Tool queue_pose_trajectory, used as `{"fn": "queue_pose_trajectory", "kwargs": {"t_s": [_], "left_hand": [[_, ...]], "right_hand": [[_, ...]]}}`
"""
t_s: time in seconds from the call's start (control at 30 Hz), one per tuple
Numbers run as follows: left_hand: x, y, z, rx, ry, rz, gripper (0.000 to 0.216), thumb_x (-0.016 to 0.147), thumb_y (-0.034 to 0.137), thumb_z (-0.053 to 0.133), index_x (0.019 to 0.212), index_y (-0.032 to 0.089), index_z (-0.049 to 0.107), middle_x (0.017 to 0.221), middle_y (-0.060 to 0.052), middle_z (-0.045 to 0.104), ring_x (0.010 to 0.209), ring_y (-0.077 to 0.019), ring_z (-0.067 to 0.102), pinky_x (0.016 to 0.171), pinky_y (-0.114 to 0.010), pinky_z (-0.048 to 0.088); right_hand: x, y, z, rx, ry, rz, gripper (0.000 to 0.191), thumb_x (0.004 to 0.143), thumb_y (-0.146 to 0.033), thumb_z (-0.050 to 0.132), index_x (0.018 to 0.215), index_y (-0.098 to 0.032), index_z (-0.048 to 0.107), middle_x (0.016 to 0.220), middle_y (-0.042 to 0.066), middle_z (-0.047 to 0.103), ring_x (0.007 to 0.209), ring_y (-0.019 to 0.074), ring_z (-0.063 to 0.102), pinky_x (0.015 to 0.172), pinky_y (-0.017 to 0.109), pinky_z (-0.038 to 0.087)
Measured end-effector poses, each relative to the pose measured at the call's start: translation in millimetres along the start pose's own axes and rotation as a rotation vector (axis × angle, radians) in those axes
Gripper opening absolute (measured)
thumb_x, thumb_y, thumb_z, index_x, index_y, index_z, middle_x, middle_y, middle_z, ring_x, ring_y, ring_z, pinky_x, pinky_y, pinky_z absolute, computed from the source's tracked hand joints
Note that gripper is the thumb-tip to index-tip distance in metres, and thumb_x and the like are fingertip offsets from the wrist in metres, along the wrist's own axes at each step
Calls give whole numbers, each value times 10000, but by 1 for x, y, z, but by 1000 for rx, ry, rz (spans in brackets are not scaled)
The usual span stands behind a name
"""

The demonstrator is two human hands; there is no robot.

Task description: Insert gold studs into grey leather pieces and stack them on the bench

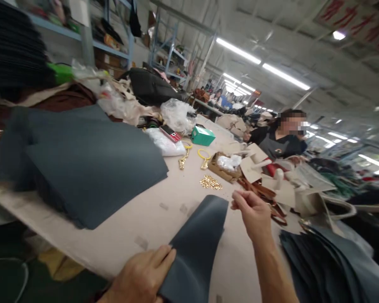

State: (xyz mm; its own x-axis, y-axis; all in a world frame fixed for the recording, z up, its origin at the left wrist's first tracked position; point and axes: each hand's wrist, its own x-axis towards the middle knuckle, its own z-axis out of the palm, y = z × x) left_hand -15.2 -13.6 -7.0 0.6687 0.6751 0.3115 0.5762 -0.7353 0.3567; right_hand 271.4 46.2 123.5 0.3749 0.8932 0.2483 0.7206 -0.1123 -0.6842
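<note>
Big stack of grey leather sheets (91,168) overhangs the counter (164,219) near edge, open room beside it. Left hand (142,275) grips a grey leather panel (198,240) at that edge; right hand (254,212) hovers pinched above, near gold rivets (210,182).

bright overhead tube lighting, blurred warped edges
</note>
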Motion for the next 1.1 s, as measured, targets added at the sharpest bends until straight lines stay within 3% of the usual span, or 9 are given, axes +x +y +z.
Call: {"fn": "queue_pose_trajectory", "kwargs": {"t_s": [0.1,0.17,0.27,0.63,0.8,0.87,0.97,1.1], "left_hand": [[7,6,-12,-23,-117,-36,779,533,86,495,1309,152,501,1278,-113,601,1039,-257,625,892,-354,531],[12,10,-17,-57,-141,-42,716,552,91,484,1265,147,525,1192,-112,624,988,-254,629,851,-362,542],[13,13,-19,-75,-127,-25,578,569,97,477,1135,153,578,1045,-93,642,903,-260,626,783,-382,547],[7,10,-13,-61,-61,-2,543,553,88,482,1082,172,572,1002,-57,642,858,-243,615,728,-358,523],[8,3,3,33,131,89,362,662,126,533,1019,168,575,850,-32,638,697,-208,611,587,-311,486],[10,1,8,81,229,141,241,774,117,496,993,175,578,790,-19,624,633,-181,599,528,-292,455],[12,-2,9,118,317,134,236,855,64,405,950,187,582,722,-4,598,583,-162,583,494,-284,426],[9,-2,4,85,246,148,231,839,132,442,1018,164,585,768,-29,625,625,-179,602,535,-281,471]], "right_hand": [[-53,-20,26,250,-297,-8,262,825,-422,610,819,-165,663,638,1,634,576,149,608,580,249,489],[-81,-32,48,198,-482,-20,188,830,-328,590,766,-175,679,628,-3,639,568,139,593,555,237,451],[-99,-39,72,68,-585,-72,172,818,-215,564,703,-180,686,629,-7,656,586,130,579,574,232,407],[-86,-46,81,-55,-730,-59,171,747,-132,544,664,-165,689,598,-5,657,563,114,562,534,199,354],[-81,-43,82,10,-788,-42,154,728,-112,536,658,-164,663,586,-20,636,545,96,544,523,178,349],[-81,-41,83,30,-794,-48,161,726,-109,528,661,-167,663,584,-25,632,545,91,543,528,172,352],[-81,-38,85,22,-790,-39,152,714,-115,537,649,-167,664,581,-24,633,545,92,548,521,168,353],[-78,-42,89,-65,-791,-29,138,691,-122,554,604,-166,651,556,-16,628,535,94,546,495,170,341]]}}
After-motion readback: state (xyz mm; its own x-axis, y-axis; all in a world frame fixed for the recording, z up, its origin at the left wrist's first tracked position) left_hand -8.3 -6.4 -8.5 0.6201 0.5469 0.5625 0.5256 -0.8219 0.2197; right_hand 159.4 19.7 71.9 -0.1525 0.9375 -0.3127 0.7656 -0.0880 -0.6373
